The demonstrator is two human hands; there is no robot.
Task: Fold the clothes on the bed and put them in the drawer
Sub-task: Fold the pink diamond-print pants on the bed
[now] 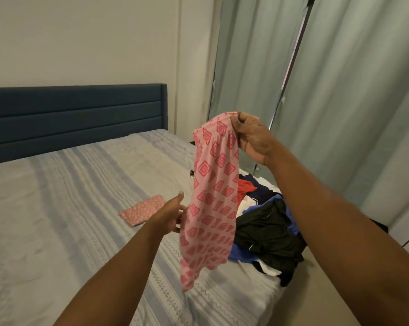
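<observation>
A pink garment with a red diamond print (210, 196) hangs in the air above the bed (57, 208). My right hand (250, 140) pinches its top edge and holds it up. My left hand (173, 215) reaches toward the cloth's left side at mid height, fingers apart, partly hidden behind the fabric; whether it touches the cloth I cannot tell. A small folded pink piece (142, 209) lies flat on the bedspread. A heap of unfolded clothes (267, 229) in black, blue, red and white sits on the bed's right edge. No drawer is in view.
A dark blue padded headboard (76, 118) stands against the white wall at the back. Grey-green curtains (328, 90) hang on the right, close to the bed's side. A striped grey-blue bedspread covers the mattress.
</observation>
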